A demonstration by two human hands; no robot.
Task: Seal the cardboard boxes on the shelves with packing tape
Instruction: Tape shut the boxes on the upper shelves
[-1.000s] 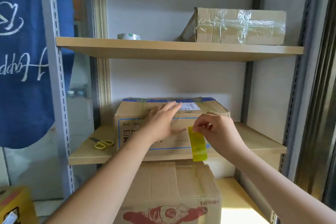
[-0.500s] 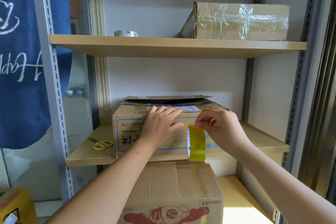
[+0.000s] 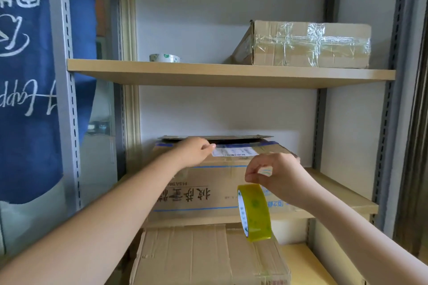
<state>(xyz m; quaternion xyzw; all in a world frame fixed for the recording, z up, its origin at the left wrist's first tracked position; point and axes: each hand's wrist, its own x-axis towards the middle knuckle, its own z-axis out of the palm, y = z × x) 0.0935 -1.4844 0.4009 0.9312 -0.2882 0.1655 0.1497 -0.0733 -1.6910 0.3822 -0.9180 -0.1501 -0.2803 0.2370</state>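
A cardboard box with blue lines and black characters (image 3: 208, 183) stands on the middle shelf (image 3: 342, 201), its far top flap raised slightly. My left hand (image 3: 193, 150) rests on the box's top near a white label, fingers curled at the flap edge. My right hand (image 3: 275, 173) pinches the free end of a yellow tape roll (image 3: 254, 211), which hangs below it in front of the box's right front face.
A box wrapped in clear tape (image 3: 308, 45) and a second tape roll (image 3: 165, 58) sit on the upper shelf (image 3: 231, 74). Another cardboard box (image 3: 203, 254) stands below. A blue cloth banner (image 3: 27, 76) hangs at left beside a grey slotted upright.
My left hand slid from the box's front face up onto its top. My right hand lifted slightly and the yellow roll now hangs lower. The view moved closer and the scissors left the frame.
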